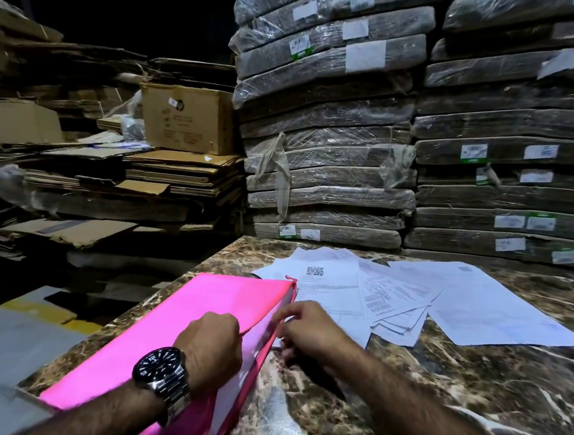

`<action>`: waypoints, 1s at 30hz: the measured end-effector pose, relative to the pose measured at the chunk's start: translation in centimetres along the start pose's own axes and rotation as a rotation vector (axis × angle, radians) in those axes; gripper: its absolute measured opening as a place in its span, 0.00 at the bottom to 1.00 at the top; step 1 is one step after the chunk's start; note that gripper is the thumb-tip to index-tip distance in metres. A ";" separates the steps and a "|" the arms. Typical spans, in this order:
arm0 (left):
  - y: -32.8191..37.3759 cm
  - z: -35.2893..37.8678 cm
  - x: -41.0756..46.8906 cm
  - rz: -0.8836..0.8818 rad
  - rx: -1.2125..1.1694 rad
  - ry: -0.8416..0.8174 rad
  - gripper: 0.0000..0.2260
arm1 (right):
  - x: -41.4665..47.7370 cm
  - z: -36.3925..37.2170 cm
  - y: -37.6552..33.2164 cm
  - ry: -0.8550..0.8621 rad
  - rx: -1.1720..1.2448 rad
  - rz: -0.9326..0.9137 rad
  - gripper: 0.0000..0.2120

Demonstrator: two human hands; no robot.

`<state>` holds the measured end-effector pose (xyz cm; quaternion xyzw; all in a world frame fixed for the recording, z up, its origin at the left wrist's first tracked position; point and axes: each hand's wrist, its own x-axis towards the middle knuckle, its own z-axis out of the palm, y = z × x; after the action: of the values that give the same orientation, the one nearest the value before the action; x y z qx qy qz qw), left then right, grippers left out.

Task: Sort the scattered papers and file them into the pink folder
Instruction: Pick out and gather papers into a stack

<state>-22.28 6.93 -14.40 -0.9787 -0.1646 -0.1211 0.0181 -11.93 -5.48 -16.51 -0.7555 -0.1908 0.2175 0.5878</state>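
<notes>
A pink folder (181, 315) lies slantwise on the marbled desk (471, 386), running from the 7 o'clock corner up toward the centre, with a knotted pink tie at its far corner. The left hand (212, 345), with a steel watch (160, 374) on its wrist, rests on the folder with its fingers curled round the edge of the top cover, which is raised a little along the right side. The right hand (308, 325) sits just at 3 o'clock of that edge, fingers bent with their tips against it. The blur there hides whether they pinch anything. The scattered papers (393, 294) overlap in a loose fan at 1 o'clock of the folder, and one has a QR code. Stacked flat cardboard (145, 172) stands beyond at 10 o'clock and wrapped bundles (326, 134) at 12.
</notes>
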 end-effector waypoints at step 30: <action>10.2 5.4 9.4 0.296 -0.514 0.113 0.12 | 0.0 -9.4 1.9 0.435 -0.098 0.103 0.06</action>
<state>-9.12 0.68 -17.36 -0.9563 0.0171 -0.2089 -0.2037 -6.63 -13.52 -16.31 -0.8210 -0.0313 0.0697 0.5657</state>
